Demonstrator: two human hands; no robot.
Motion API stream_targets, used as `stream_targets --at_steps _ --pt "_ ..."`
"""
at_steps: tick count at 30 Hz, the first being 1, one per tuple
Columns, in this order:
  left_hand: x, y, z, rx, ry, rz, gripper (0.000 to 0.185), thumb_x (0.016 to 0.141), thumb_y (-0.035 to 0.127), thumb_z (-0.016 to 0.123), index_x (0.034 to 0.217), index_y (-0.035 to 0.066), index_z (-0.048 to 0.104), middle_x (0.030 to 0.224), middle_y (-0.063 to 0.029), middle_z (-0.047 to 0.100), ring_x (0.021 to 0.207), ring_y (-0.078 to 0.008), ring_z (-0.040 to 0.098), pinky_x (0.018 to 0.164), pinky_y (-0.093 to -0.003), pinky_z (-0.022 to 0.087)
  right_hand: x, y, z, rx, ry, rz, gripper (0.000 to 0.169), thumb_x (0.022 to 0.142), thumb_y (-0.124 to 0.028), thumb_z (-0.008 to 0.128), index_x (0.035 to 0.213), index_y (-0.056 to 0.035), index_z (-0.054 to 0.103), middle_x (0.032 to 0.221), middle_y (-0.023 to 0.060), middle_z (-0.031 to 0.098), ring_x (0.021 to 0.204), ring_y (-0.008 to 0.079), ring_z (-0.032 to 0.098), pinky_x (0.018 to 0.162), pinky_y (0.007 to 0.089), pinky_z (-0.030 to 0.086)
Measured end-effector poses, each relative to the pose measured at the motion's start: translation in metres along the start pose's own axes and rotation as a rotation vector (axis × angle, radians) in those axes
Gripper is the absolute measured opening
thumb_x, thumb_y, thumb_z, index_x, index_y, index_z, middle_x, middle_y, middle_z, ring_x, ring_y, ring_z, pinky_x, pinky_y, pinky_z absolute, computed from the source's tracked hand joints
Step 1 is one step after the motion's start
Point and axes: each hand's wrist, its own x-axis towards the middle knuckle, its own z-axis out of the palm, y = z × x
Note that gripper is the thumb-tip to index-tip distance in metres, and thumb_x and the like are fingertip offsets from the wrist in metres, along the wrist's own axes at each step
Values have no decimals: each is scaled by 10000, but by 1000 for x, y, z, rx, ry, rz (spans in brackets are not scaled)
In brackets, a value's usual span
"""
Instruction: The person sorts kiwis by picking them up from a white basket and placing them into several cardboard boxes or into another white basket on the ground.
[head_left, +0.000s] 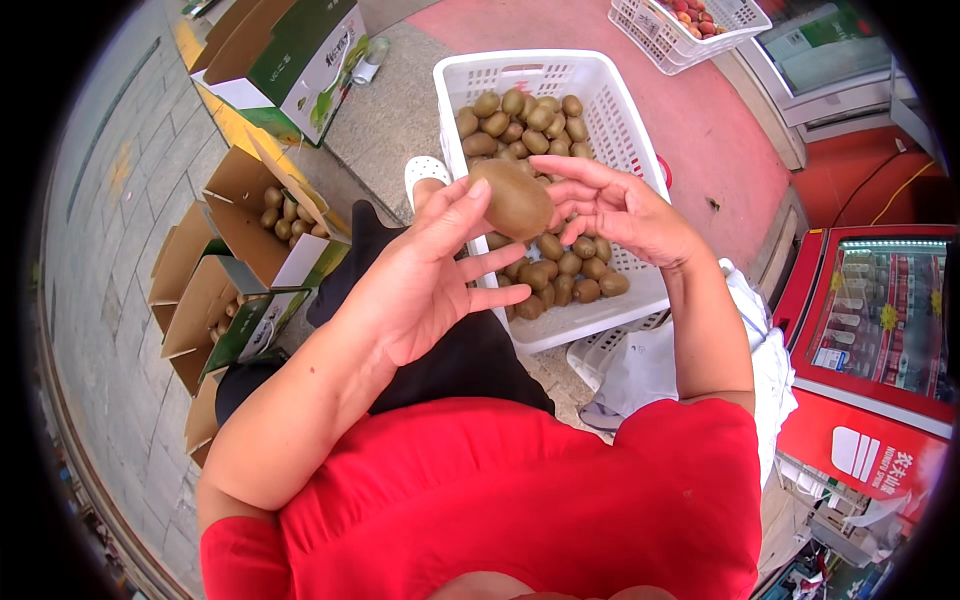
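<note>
A large brown kiwifruit (511, 201) is raised above a white plastic crate (536, 339) that holds many more kiwifruits (540, 118). My left hand (427, 277) has the raised fruit between its thumb and index finger, with the other fingers spread. On the fruit's other side, my right hand (626, 210) has its fingers half curled; their tips are close to the fruit, and I cannot tell whether they touch it.
Open cardboard boxes with kiwifruits (289, 214) stand along the left, and a larger green and white box (300, 75) stands at the upper left. A crate of reddish fruit (664, 45) sits at the top right. A red display fridge (799, 330) is at the right.
</note>
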Motion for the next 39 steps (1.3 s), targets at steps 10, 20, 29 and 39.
stream_targets --at_steps 10,20,29,39 --pt "-9 10 -25 -100 -94 164 410 919 263 703 1248 86 535 1016 -75 636 903 -151 647 759 -289 561 -40 240 -135 -1341 -110 980 583 762 -385 755 1181 6 646 1223 195 654 1160 328 618 983 400 507" --pt "-9 15 -28 -57 -116 148 429 979 310 612 1295 48 489 1030 -114 627 891 -178 643 749 -297 554 -22 248 -147 -1189 -164 1219 788 688 -407 747 1336 -24 513 1275 188 628 1146 305 629 973 392 503" --pt "-10 15 -27 -60 -135 153 419 970 317 627 1277 54 515 1025 -92 641 886 -155 653 744 -278 551 -10 235 -101 -1351 -272 937 879 713 -501 748 1413 -63 447 1274 186 629 1199 336 593 989 421 485" --pt "-9 13 -13 -169 -54 131 443 1003 362 556 1190 -39 549 1107 -165 660 947 -207 690 816 -284 596 1 185 -82 -151 226 655 574 889 -474 645 1304 -96 527 1107 150 670 900 233 655 735 373 559"
